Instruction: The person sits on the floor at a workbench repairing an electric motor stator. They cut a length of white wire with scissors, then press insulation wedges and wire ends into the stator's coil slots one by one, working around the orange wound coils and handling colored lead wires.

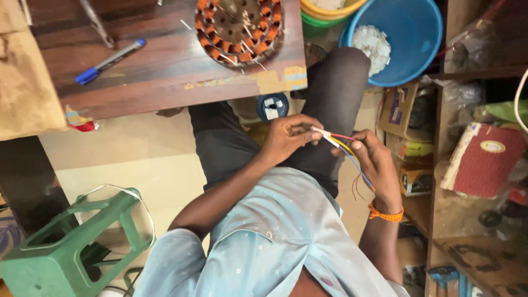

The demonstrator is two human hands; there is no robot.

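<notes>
You hold a bundle of thin wires [344, 147], red, yellow and blue, over your lap, just near of the table edge. Your left hand [289, 137] pinches the white sleeved end of the wires between thumb and fingertips. Your right hand [379, 165] has its fingers closed around the wires, which run down across its palm. On the wooden table [165, 71] far from you lies a copper-wound stator [240, 28], and to its left a blue pen [110, 61]. A blue basin [404, 33] stands at far right, a green stool [77, 236] at near left.
</notes>
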